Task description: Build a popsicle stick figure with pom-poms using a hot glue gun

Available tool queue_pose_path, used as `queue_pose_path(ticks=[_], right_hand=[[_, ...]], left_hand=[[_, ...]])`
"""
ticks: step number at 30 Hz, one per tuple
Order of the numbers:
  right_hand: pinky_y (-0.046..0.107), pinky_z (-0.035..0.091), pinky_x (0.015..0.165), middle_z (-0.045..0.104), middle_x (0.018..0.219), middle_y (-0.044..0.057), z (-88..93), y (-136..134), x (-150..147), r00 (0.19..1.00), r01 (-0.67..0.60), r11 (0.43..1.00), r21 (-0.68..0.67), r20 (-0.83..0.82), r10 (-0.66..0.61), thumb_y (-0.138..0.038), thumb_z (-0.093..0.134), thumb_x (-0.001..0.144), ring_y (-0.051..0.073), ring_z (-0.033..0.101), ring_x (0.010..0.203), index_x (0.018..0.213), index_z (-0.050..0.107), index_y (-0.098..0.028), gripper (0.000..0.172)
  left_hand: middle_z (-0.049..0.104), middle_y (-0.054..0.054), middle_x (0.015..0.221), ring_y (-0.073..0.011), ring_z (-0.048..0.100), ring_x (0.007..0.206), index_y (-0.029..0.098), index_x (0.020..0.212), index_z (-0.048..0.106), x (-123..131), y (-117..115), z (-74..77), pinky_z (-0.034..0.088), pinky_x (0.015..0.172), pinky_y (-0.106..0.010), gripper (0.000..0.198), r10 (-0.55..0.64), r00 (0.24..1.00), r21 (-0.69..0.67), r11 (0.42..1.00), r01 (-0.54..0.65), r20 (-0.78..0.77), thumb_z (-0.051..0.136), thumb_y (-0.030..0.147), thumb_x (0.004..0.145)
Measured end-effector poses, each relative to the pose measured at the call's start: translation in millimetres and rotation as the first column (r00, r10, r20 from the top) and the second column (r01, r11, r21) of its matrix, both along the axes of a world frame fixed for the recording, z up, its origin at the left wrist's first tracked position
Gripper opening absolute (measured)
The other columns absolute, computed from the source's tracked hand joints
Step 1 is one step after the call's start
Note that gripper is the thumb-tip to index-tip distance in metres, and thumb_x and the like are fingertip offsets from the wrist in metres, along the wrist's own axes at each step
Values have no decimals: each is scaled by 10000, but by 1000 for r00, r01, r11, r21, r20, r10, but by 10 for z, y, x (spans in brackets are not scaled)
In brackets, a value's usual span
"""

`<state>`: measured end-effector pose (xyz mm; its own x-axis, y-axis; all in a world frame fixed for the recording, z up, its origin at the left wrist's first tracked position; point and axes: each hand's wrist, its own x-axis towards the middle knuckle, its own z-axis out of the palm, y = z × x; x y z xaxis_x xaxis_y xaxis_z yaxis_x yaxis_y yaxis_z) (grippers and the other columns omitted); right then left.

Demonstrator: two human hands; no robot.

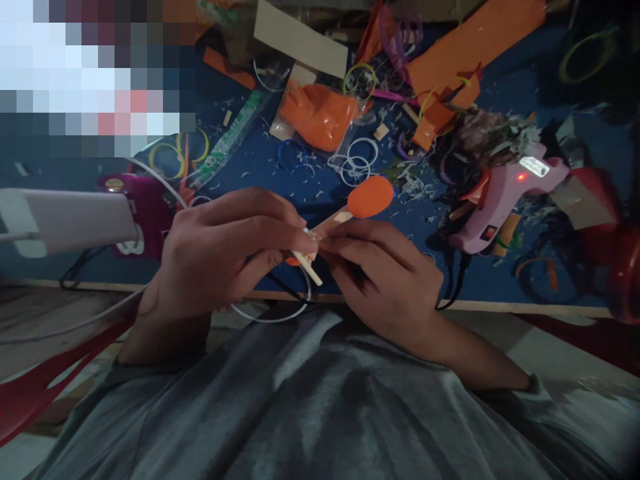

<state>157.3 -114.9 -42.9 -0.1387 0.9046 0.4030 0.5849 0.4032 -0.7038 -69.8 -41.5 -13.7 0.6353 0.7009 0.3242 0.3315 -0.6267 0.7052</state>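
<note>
Just above the table's front edge, my left hand (235, 243) and my right hand (387, 273) meet, both with fingers pinched. Between their fingertips is a small wooden piece made of pale sticks (307, 268); part of it is covered by the fingers. A flat wooden strip (334, 221) runs up and right from the fingertips toward an orange oval disc (371, 197); whether they are joined I cannot tell. A bit of orange shows below my left fingertips. Right of my hands lies a pink glue gun (500, 193) with its red light on.
On the blue table (240, 200) lie an orange bundle in clear plastic (323, 113), a large orange sheet (480, 43), a beige card (300, 40), several coloured rings and white shreds. At left a white charger (75, 220) plugs into a purple power strip (150, 213); its cable loops near my hands.
</note>
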Motion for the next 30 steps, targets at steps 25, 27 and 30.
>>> queue_pose_path(ticks=[25, 27, 30], right_hand=[[251, 560, 594, 850, 976, 12, -16, -4, -40, 975, 80, 997, -22, 211, -73, -160, 694, 1046, 114, 734, 709, 1032, 830, -229, 153], [263, 580, 596, 855, 1022, 19, -19, 2, -41, 980, 73, 997, -35, 190, -65, -138, 680, 1038, 127, 755, 737, 1080, 830, -233, 182], [263, 613, 622, 856, 1036, 19, -9, 19, -41, 980, 68, 997, -39, 189, -59, -93, 674, 1011, 136, 780, 777, 1065, 823, -233, 211]], left_hand=[[868, 32, 1129, -186, 855, 1032, 311, 1146, 798, 16, 26, 104, 711, 877, -288, 182, 4, 977, -177, 983, -42, -212, 781, 230, 984], [868, 35, 1129, -204, 857, 1035, 335, 1151, 807, 10, 28, 96, 710, 891, -297, 220, 15, 978, -197, 979, -57, -207, 795, 221, 963], [868, 34, 1121, -210, 856, 1033, 346, 1161, 808, 15, 16, 101, 706, 906, -297, 247, 19, 981, -210, 976, -60, -194, 803, 213, 953]])
